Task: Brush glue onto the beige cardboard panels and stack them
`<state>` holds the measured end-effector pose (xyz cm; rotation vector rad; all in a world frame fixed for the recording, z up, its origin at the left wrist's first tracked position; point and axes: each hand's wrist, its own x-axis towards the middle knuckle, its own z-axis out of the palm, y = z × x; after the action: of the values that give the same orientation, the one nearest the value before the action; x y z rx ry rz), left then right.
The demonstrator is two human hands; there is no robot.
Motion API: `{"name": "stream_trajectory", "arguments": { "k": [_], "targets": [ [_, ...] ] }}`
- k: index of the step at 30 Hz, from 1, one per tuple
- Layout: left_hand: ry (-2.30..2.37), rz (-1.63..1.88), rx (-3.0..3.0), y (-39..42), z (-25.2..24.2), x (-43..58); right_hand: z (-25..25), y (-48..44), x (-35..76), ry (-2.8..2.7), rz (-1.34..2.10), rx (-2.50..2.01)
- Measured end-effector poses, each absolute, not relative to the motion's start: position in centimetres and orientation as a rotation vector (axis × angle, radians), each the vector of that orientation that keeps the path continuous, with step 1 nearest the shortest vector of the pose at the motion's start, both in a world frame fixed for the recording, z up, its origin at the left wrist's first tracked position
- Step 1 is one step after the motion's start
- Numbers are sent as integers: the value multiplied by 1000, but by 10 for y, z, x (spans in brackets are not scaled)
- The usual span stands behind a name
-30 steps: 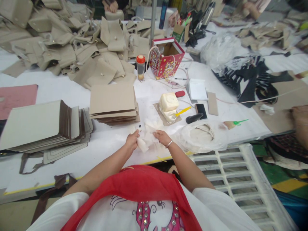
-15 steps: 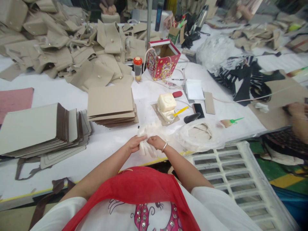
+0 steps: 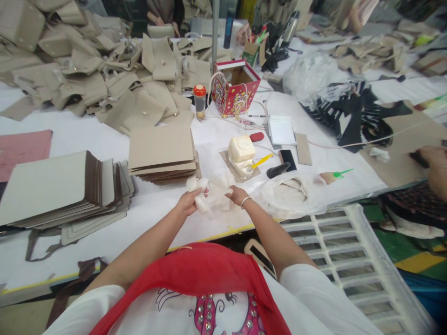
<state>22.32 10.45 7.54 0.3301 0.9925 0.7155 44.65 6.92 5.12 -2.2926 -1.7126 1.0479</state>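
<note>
left hand [image 3: 189, 202] and right hand [image 3: 238, 195] drawn apart, pinching crumpled white material [image 3: 201, 204]

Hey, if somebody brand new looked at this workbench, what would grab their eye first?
Probably the bright red cloth across the wearer's chest, low in the view, and the patterned red box standing open farther back on the table. Next, perhaps, the big heap of beige pieces at upper left, then the thin white material in the left hand, near the table's front edge.

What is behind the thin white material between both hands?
Behind the thin white material: stacked tan boards and a cream boxy object. Whatever it directly covers cannot be seen.
</note>
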Motion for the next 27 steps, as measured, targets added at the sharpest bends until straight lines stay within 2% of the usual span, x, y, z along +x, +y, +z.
{"name": "stream_trajectory", "arguments": {
  "k": [5,7,11,13,18,24,27],
  "targets": [
    [951,694,326,87,77,233,75,61,432,-1647,747,-2317],
    [926,734,332,85,77,236,85,57,419,-1619,863,-2121],
    [883,750,362,85,75,239,85,49,394,-1529,1451,-1664],
    [901,760,356,87,73,237,78,46,389,-1383,1606,-1591],
    [963,816,325,92,68,228,68,45,391,-1028,1609,-1617],
    [884,656,354,83,74,233,76,55,370,-1225,1499,-1555],
    [869,693,341,84,75,231,77,57,368,-1129,1468,-1570]
  ]
}}
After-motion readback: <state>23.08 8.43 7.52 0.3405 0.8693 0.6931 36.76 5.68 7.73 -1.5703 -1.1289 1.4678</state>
